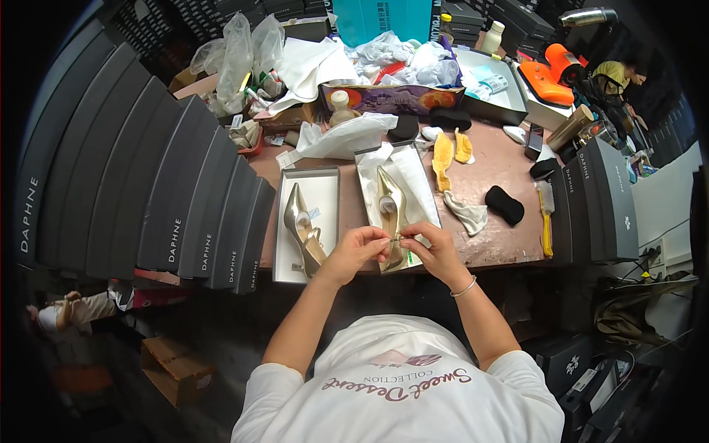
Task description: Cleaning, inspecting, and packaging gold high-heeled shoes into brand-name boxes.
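A pointed gold shoe (394, 193) lies toe-away on the white tissue paper (421, 184) in front of me. At its heel end, my left hand (356, 251) and my right hand (434, 249) meet over the thin shoe strap (396, 238), both closed in a pinch on it. The fingertips partly cover the strap and its fastening. Just left, the matching gold shoe (295, 209) rests inside a grey shoebox with a white interior (329, 193), its strap standing up. My left forearm passes close to that box's near right corner.
Tall rows of dark shoeboxes (162, 177) wall the left; more boxes (613, 199) stand right. A yellow-handled brush (546, 221), black pad (504, 205), white cloth (467, 214) and yellow cloths (443, 159) lie right of the shoes. Behind is a carton of crumpled plastic (391, 97).
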The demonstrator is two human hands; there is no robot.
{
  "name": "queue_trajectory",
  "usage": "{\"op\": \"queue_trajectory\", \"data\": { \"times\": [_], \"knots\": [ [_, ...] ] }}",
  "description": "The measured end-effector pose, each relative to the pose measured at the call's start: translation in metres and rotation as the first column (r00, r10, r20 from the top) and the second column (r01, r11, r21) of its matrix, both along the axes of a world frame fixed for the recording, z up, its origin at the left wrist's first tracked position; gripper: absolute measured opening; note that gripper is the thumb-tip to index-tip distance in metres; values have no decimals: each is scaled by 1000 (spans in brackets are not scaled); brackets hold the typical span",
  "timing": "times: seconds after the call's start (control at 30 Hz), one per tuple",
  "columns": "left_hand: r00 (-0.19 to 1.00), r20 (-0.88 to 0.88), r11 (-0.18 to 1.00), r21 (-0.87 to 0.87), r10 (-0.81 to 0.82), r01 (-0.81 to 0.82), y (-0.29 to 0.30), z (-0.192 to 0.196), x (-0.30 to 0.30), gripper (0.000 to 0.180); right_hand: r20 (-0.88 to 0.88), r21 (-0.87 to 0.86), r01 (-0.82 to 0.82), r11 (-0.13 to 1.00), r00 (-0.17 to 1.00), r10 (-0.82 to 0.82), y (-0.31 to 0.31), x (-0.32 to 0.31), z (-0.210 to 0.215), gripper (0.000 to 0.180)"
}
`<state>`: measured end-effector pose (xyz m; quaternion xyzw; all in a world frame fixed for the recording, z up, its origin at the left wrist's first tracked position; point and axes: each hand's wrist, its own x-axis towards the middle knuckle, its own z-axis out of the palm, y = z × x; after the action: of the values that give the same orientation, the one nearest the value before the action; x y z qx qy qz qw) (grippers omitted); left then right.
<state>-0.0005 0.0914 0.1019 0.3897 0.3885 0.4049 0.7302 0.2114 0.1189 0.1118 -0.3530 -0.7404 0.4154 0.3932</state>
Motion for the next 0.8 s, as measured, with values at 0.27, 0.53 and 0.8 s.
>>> {"op": "queue_trajectory", "data": {
  "times": [0.27,0.53,0.8],
  "knots": [
    [987,158,995,-99,40,-25,-3,-13,30,16,113,167,-5,986,993,-15,-5,6,3,15],
    [985,144,983,-166,98,-73,-10,-15,45,16,198,167,-52,985,980,18,-1,16,22,16],
    [959,274,997,37,-72,64,6,-3,54,25,225,253,24,967,971,-84,-4,17,36,18]
  ]
}}
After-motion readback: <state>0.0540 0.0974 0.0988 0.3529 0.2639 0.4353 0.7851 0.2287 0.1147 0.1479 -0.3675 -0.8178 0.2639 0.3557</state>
